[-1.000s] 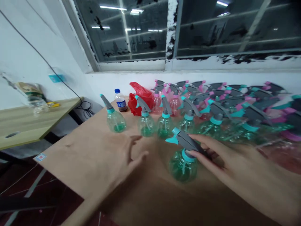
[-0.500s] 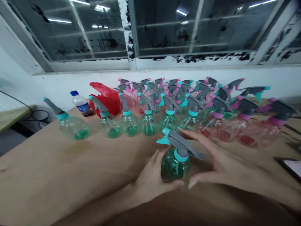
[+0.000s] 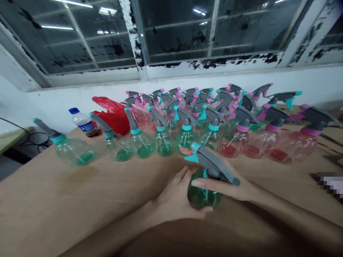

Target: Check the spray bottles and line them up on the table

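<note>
A green see-through spray bottle point(image 3: 199, 200) with a grey and turquoise trigger head point(image 3: 214, 163) stands tilted in front of me, low over the table. My left hand point(image 3: 178, 198) is wrapped round its body from the left, thumb under the front. Around the neck, just below the trigger head, comes my right hand point(image 3: 238, 187): its thumb lies across the front of the turquoise collar, and its fingers reach behind the head, partly hidden. Behind the hands stands a row of similar bottles, green ones point(image 3: 164, 141) on the left and pink ones point(image 3: 254, 142) on the right.
More spray bottles crowd toward the wall. At the left are a red plastic bag point(image 3: 115, 119), a blue-capped drink bottle point(image 3: 85, 123) and a lone green spray bottle point(image 3: 76, 151). A flat object point(image 3: 331, 184) lies at the right edge of the wooden table point(image 3: 107, 192).
My right hand has moved in from beside the bottle and closed round its neck. The left hand keeps its hold. The view has shifted slightly, so the background sits further left.
</note>
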### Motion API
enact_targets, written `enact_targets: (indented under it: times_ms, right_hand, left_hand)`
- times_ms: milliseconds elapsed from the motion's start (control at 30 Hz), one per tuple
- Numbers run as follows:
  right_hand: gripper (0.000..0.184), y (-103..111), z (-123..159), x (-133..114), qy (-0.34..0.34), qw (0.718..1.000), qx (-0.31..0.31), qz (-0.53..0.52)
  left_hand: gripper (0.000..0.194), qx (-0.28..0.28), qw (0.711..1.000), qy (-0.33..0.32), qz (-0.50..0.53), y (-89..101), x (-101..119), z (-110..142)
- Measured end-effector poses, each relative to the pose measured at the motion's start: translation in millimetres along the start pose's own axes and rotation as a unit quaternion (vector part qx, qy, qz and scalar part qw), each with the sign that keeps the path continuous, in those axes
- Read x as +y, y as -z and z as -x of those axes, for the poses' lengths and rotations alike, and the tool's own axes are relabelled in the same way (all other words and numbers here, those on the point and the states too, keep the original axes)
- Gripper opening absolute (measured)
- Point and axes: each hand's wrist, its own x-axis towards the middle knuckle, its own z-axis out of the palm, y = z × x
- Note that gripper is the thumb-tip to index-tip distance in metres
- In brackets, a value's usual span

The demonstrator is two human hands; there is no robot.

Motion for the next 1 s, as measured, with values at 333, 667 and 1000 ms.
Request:
enact_targets:
  times_ms: [333,667,1000]
  right_hand:
    - [0.047,1,-12,-2,0.002,0.999,-0.045,-0.018]
    - [0.047,-1,-8,8,0.035,0.999,-0.002,-0.012]
    - [0.039,-2,-8,5,0.027,1.0,0.007,0.007]
  left_hand:
    - [0.088,0.007,1.0,-0.021,-0.008,-8.0,-20,6]
    - [0.107,-0.109,0.969,-0.013,-0.221,12.2,-41,14]
    - [0.103,-0.15,0.951,-0.012,-0.27,12.6,-37,13]
